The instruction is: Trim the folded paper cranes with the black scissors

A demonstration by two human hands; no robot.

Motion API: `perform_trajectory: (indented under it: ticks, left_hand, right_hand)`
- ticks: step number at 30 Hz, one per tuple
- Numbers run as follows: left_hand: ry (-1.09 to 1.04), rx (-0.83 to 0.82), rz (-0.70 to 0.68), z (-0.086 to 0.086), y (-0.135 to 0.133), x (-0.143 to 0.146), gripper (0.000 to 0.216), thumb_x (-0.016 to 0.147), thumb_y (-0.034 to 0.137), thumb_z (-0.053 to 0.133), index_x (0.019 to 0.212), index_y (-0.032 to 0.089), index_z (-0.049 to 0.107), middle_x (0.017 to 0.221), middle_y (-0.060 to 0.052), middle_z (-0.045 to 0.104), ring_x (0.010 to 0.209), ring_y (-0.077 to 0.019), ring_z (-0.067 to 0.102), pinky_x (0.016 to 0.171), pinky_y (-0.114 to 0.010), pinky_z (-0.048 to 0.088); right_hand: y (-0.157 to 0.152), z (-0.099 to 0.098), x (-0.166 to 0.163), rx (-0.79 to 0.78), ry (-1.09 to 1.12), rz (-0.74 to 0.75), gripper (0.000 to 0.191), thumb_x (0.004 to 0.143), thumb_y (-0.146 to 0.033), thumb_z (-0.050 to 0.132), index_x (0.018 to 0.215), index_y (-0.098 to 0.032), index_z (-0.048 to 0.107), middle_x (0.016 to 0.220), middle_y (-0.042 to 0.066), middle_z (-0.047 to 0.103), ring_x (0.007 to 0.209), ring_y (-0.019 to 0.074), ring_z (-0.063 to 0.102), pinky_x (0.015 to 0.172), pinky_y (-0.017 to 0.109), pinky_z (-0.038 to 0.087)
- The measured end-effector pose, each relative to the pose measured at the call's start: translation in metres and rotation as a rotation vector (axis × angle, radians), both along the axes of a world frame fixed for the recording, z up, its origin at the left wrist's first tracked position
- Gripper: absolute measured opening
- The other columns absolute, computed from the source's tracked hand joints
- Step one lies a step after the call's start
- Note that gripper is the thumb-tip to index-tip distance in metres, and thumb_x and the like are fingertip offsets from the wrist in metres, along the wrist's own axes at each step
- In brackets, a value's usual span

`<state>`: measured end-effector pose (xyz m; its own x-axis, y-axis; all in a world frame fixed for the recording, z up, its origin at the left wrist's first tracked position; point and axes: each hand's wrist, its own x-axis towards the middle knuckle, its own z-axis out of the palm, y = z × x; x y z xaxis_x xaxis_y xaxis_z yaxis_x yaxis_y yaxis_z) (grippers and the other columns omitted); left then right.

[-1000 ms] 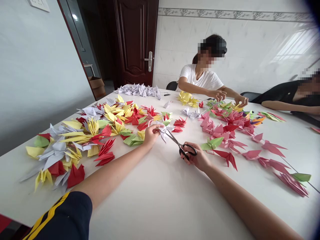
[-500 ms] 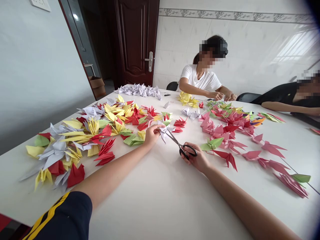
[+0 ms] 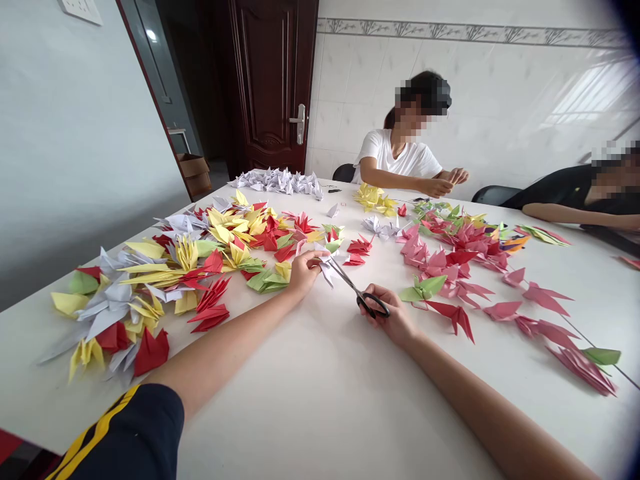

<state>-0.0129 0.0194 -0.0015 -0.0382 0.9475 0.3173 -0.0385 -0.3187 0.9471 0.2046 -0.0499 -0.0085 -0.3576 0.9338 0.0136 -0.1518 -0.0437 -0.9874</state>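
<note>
Between the fingertips of my left hand (image 3: 306, 272) is a white folded paper crane (image 3: 329, 273). My right hand (image 3: 393, 313) is closed round the black handles of a pair of scissors (image 3: 358, 291). The scissor blades point up and left and reach the white crane beside my left fingers; whether paper lies between the blades is too small to tell. Left of my left hand, green folded paper pieces (image 3: 267, 281) lie on the white table (image 3: 300, 400). A red folded crane (image 3: 360, 247) rests just behind the scissors.
A large heap of yellow, red and white cranes (image 3: 150, 273) covers the table's left side. Pink cranes (image 3: 455, 257) spread along the right, with a dark string near them. White cranes (image 3: 279, 181) lie at the far edge. A person in white (image 3: 395, 157) and another in black sit opposite.
The scissors' handles have drawn closer together and shifted slightly left with my right hand. My left hand still holds the white crane. The person opposite has raised their hands slightly.
</note>
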Motion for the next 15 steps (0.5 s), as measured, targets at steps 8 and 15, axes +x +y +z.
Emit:
perform_trajectory:
  ticks: [8, 15]
  left_hand:
    - [-0.159, -0.052, -0.013, -0.0040, 0.0038, -0.0011, 0.034, 0.064, 0.012, 0.065, 0.097, 0.015, 0.074, 0.092, -0.007, 0.074, 0.081, -0.0201, 0.068, 0.070, -0.027, 0.053]
    - [-0.222, -0.086, -0.051, -0.0066, 0.0047, -0.0005, 0.035, 0.063, 0.015, 0.068, 0.097, 0.014, 0.073, 0.091, -0.007, 0.073, 0.081, -0.0197, 0.067, 0.071, -0.028, 0.052]
  right_hand:
    - [-0.0009, -0.0007, -0.0004, 0.023, 0.019, -0.014, 0.035, 0.076, -0.046, 0.074, 0.074, -0.020, 0.051, 0.063, 0.001, 0.064, 0.038, 0.0077, 0.044, 0.039, 0.022, 0.019]
    - [0.0009, -0.0028, 0.0019, 0.006, 0.043, 0.008, 0.032, 0.081, -0.042, 0.071, 0.072, -0.019, 0.050, 0.062, 0.001, 0.064, 0.035, 0.0073, 0.045, 0.038, 0.021, 0.016]
